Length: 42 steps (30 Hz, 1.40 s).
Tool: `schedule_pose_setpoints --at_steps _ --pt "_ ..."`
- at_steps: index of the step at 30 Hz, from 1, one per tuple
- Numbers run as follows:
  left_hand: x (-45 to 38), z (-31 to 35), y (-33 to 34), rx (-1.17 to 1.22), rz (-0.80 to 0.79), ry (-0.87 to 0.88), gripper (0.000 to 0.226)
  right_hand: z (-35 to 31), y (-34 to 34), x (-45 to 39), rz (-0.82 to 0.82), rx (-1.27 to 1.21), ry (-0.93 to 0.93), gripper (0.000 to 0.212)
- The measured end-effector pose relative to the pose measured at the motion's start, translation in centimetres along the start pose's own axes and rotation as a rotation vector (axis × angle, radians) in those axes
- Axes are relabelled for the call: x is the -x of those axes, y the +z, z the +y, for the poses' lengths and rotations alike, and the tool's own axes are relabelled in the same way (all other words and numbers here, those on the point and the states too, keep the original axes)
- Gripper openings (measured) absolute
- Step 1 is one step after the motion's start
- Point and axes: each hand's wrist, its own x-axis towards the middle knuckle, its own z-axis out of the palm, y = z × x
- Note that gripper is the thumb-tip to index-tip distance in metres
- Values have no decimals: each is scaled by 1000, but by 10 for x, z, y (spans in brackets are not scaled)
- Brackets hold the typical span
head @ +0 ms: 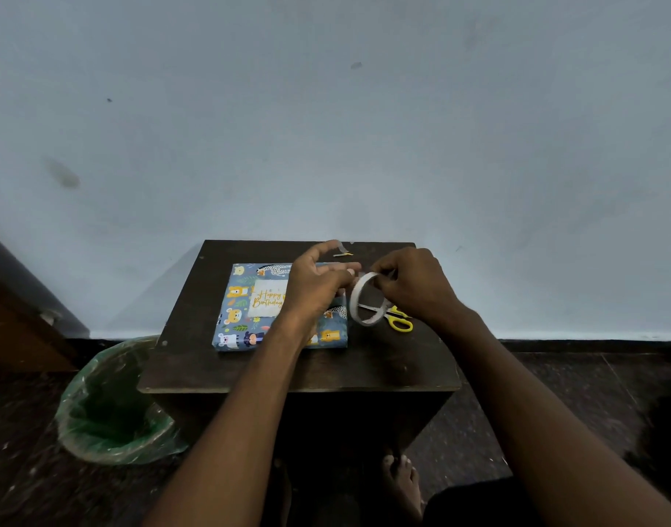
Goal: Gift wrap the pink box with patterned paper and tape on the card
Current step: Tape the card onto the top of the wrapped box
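Note:
The box (pixel 246 329), wrapped in blue paper with cartoon animals, lies flat on the small dark table (pixel 250 374). A white "Happy Birthday" card (pixel 265 298) rests on its top. My left hand (pixel 318 283) hovers over the box's right part, fingertips pinching the free end of the tape. My right hand (pixel 410 287) grips the clear tape roll (pixel 368 298), held upright just right of the box. A short piece of tape (pixel 339 245) sticks up from my left index finger.
Yellow-handled scissors (pixel 396 317) lie on the table under the tape roll. A small tape scrap (pixel 343 254) sits near the table's back edge. A bin with a green liner (pixel 113 405) stands on the floor at the left. A bare foot (pixel 402 484) shows below.

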Motion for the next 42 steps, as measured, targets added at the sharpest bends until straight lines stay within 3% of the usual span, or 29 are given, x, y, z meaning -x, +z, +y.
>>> schedule_pose_setpoints --at_steps 10,14,17,20,28,36,42 --pt "11 10 -40 -239 83 111 42 -5 23 -7 -254 187 62 19" --pt "20 12 -62 -317 136 129 41 -11 33 -6 -149 120 83 23" --pt "23 11 -84 -368 207 122 38 -31 45 -7 32 -123 26 19" --pt "24 11 -109 -492 255 125 38 -57 61 -9 82 -307 -40 18" --pt "9 -1 -143 -771 201 214 46 -91 100 -29 40 -397 -48 16" --pt "0 -1 -148 -786 179 233 35 -91 120 -48 -123 -371 -24 25" --pt "-4 -6 -150 -774 106 207 51 -89 121 -50 -121 -290 -39 34"
